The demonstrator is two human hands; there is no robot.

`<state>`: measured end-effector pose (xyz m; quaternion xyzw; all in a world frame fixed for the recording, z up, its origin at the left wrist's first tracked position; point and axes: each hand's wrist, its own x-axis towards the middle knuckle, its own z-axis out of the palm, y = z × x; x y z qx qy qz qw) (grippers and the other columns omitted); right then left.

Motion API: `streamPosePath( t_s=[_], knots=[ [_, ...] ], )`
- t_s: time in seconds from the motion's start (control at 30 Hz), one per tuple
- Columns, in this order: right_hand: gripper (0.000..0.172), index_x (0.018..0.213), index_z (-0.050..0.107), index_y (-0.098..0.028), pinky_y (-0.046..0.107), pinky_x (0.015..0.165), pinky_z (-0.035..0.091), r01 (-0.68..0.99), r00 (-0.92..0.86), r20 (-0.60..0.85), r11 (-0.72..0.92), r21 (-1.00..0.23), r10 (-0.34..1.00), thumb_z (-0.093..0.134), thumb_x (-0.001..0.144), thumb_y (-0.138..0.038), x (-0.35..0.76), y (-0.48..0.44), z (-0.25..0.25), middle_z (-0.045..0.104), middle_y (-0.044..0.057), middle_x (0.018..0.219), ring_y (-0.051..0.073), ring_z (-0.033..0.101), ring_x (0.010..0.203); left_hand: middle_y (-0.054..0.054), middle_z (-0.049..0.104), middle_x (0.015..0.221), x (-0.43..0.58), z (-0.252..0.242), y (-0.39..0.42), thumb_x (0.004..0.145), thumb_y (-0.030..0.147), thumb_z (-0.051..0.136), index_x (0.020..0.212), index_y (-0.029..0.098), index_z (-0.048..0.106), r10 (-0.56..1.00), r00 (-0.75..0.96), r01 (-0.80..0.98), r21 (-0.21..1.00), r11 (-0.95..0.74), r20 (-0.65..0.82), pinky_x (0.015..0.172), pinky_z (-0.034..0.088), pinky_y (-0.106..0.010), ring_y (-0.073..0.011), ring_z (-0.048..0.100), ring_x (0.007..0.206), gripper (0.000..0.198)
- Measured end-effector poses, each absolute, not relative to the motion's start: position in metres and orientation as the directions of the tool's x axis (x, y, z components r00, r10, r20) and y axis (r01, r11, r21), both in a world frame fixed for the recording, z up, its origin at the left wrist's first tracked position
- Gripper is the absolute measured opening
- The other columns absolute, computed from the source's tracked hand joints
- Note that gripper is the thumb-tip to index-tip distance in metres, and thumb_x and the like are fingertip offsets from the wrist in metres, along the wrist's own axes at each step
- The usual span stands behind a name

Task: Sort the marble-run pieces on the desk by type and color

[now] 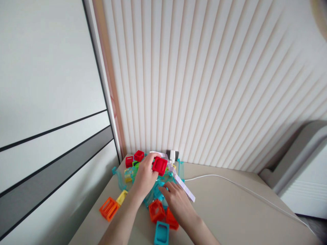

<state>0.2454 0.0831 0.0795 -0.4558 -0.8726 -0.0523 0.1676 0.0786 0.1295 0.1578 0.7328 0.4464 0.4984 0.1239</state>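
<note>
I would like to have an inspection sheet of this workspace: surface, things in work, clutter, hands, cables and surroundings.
Surface: pale tabletop, matte-looking.
Job's things: red block, lifted; turquoise see-through pieces below it; orange block and teal block in front.
Clutter: lilac strip, lying slantwise behind the right hand; more coloured blocks around the pile.
Hands: left hand grips the red block; right hand is at the turquoise pieces, grip unclear.
Cables: white cable, from the white plug toward the right.
Surroundings: ribbed wall behind, white panel at left.
</note>
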Motion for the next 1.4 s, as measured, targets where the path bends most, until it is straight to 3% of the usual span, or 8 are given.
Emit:
streamPosePath(
  t_s=[0.17, 0.3, 0.4, 0.5, 0.83, 1.07, 1.23, 1.4],
  knots=[
    [0.025, 0.120, 0.069, -0.024, 0.035, 0.084, 0.058, 0.740, -0.322, 0.424, 0.504, -0.445, 0.847, 0.057, 0.099, -0.018, 0.255, 0.077, 0.105, 0.073, 0.008, 0.109, 0.024, 0.071, 0.096, -0.004, 0.066, 0.092, 0.089, 0.150, 0.126, 0.080, 0.007, 0.050, 0.098, 0.023, 0.053, 0.752, 0.115, 0.541, 0.594, -0.596, 0.649, 0.077, 0.054, -0.031, -0.0214, 0.066, 0.086, 0.024],
    [0.035, 0.130, 0.065, -0.024, 0.029, 0.067, 0.059, 0.475, -0.049, 0.371, 0.348, -0.808, 0.927, 0.050, 0.103, -0.041, 0.263, 0.071, 0.124, 0.075, 0.010, 0.108, 0.022, 0.072, 0.087, -0.004, 0.063, 0.092, 0.097, 0.144, 0.122, 0.079, 0.008, 0.050, 0.098, 0.025, 0.050, 0.771, 0.161, 0.557, 0.588, -0.586, 0.616, 0.076, 0.052, -0.032, -0.0221, 0.065, 0.087, 0.025],
    [0.052, 0.145, 0.053, -0.025, 0.034, 0.078, 0.062, 0.220, -0.057, 0.297, 0.302, -0.927, 0.953, 0.051, 0.101, -0.053, 0.265, 0.068, 0.128, 0.074, 0.012, 0.118, 0.024, 0.073, 0.097, -0.004, 0.063, 0.094, 0.102, 0.141, 0.119, 0.079, 0.008, 0.051, 0.100, 0.024, 0.050, 0.761, 0.206, 0.543, 0.574, -0.612, 0.616, 0.074, 0.052, -0.031, -0.0223, 0.064, 0.088, 0.027],
    [0.056, 0.145, 0.052, -0.026, 0.042, 0.093, 0.058, 0.093, -0.074, 0.291, 0.297, -0.950, 0.954, 0.057, 0.098, -0.054, 0.264, 0.067, 0.128, 0.073, 0.012, 0.124, 0.026, 0.071, 0.109, -0.005, 0.063, 0.097, 0.108, 0.139, 0.117, 0.079, 0.009, 0.053, 0.100, 0.024, 0.050, 0.742, 0.276, 0.506, 0.564, -0.653, 0.611, 0.074, 0.055, -0.032, -0.0227, 0.065, 0.089, 0.027],
    [0.043, 0.124, 0.062, -0.023, 0.035, 0.082, 0.061, 0.014, 0.069, 0.350, 0.350, -0.937, 0.934, 0.069, 0.092, -0.050, 0.279, 0.072, 0.146, 0.075, 0.011, 0.112, 0.024, 0.073, 0.096, -0.008, 0.049, 0.152, 0.070, 0.154, 0.116, 0.096, 0.029, 0.059, 0.154, 0.033, 0.031, 0.697, 0.440, 0.650, 0.335, -0.682, 0.566, 0.114, 0.044, -0.044, -0.0283, 0.049, 0.140, 0.064],
    [0.040, 0.119, 0.059, -0.025, 0.035, 0.085, 0.059, -0.039, 0.067, 0.365, 0.368, -0.929, 0.929, 0.068, 0.092, -0.052, 0.281, 0.064, 0.154, 0.073, 0.010, 0.114, 0.024, 0.072, 0.099, -0.016, 0.067, 0.125, -0.006, 0.134, 0.204, 0.101, 0.037, 0.043, 0.129, 0.017, 0.055, 0.921, 0.055, 0.925, 0.328, -0.193, 0.386, 0.105, 0.046, -0.042, -0.0301, 0.061, 0.123, 0.037],
    [0.036, 0.118, 0.059, -0.025, 0.034, 0.081, 0.061, -0.038, 0.047, 0.404, 0.406, -0.913, 0.913, 0.067, 0.093, -0.050, 0.278, 0.059, 0.153, 0.073, 0.010, 0.115, 0.023, 0.072, 0.097, -0.011, 0.074, 0.105, -0.017, 0.109, 0.236, 0.093, 0.046, 0.058, 0.107, 0.020, 0.063, 0.978, 0.116, 0.949, 0.273, -0.161, 0.175, 0.091, 0.051, -0.036, -0.0296, 0.069, 0.106, 0.031],
    [0.034, 0.122, 0.060, -0.024, 0.033, 0.082, 0.061, 0.013, 0.034, 0.440, 0.440, -0.898, 0.897, 0.065, 0.095, -0.045, 0.277, 0.056, 0.152, 0.072, 0.011, 0.117, 0.023, 0.072, 0.099, -0.008, 0.072, 0.106, -0.011, 0.096, 0.244, 0.094, 0.040, 0.064, 0.114, 0.019, 0.063, 0.989, 0.125, 0.952, 0.270, -0.142, 0.079, 0.089, 0.053, -0.040, -0.0258, 0.069, 0.102, 0.030]
  ],
)
